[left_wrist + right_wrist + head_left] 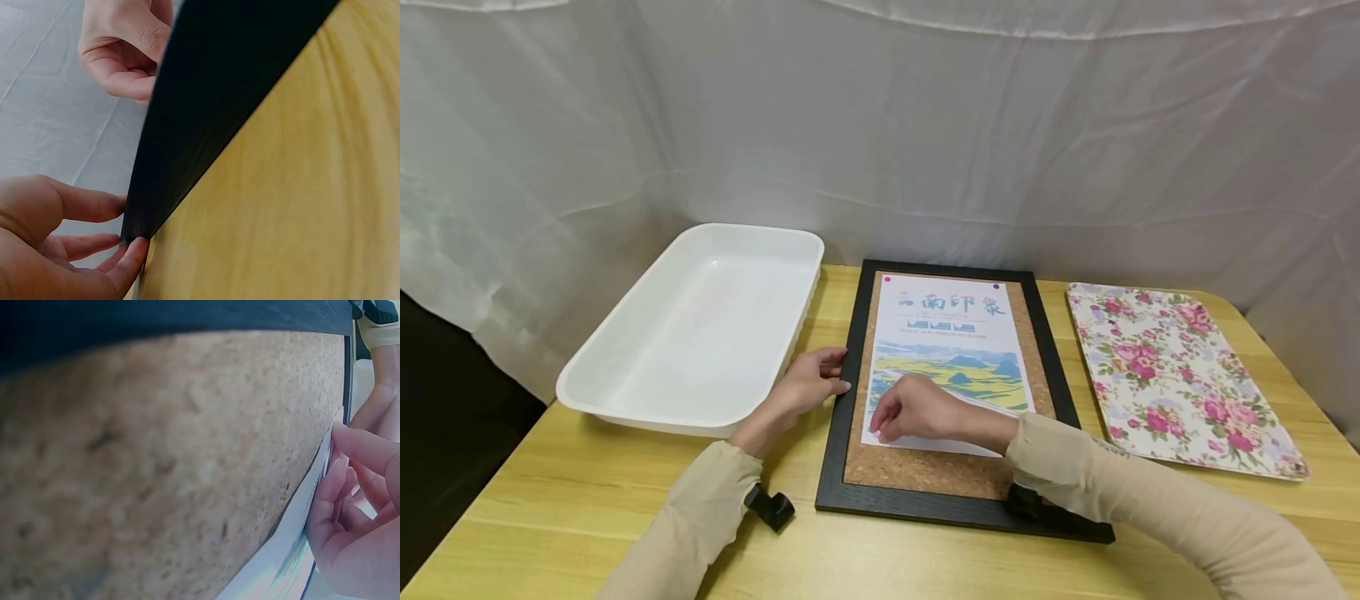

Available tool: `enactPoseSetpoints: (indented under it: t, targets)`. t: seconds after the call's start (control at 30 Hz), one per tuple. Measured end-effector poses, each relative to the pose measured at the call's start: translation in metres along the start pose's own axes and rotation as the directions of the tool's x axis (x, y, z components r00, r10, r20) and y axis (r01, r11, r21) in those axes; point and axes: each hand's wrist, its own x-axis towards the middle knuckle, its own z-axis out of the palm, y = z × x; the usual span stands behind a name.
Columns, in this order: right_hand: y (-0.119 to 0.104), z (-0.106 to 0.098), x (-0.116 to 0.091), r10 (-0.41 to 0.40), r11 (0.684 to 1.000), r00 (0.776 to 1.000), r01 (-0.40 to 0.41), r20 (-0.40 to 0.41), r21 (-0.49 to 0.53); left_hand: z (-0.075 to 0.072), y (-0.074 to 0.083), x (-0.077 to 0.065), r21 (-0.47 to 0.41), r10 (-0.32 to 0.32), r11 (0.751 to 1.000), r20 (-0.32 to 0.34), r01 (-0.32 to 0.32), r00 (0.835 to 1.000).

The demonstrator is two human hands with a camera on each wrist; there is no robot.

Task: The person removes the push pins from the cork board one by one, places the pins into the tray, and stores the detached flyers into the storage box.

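A black-framed corkboard (pixel 925 479) lies on the table, and a printed landscape poster (pixel 951 329) rests on its cork. A pink push pin (pixel 887 279) and a purple push pin (pixel 996 286) mark the poster's top corners. My left hand (pixel 805 385) grips the board's left edge, thumb and fingertips against the black frame (pixel 187 119). At the poster's lower left corner, my right hand (pixel 917 408) pinches a small push pin, mostly hidden by the fingertips. From the right wrist view, the thumb and fingers (pixel 325 519) are right at the paper's (pixel 275 550) corner.
To the left stands a deep white plastic tray (pixel 692 325). A flower-patterned tray (pixel 1183 379) lies right of the board. Behind the wooden table (pixel 550 492) hangs a pale curtain (pixel 925 142). A black wrist mount (pixel 771 507) sticks out from the left sleeve.
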Motion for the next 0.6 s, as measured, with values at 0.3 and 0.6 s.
enactPoseSetpoints:
  t: [0.3, 0.6]
  targets:
    - [-0.0009, 0.0002, -0.0014, 0.023, 1.000, 1.000, -0.023, 0.000, 0.001, 0.0012, -0.0013, 0.0009, 0.011, -0.005, 1.000, -0.006, 0.005, 1.000]
    - [-0.0001, 0.0008, -0.0011, 0.063, 0.998, 0.998, -0.063, 0.004, 0.012, 0.0011, -0.0006, -0.0004, 0.011, -0.005, 1.000, -0.010, 0.005, 1.000]
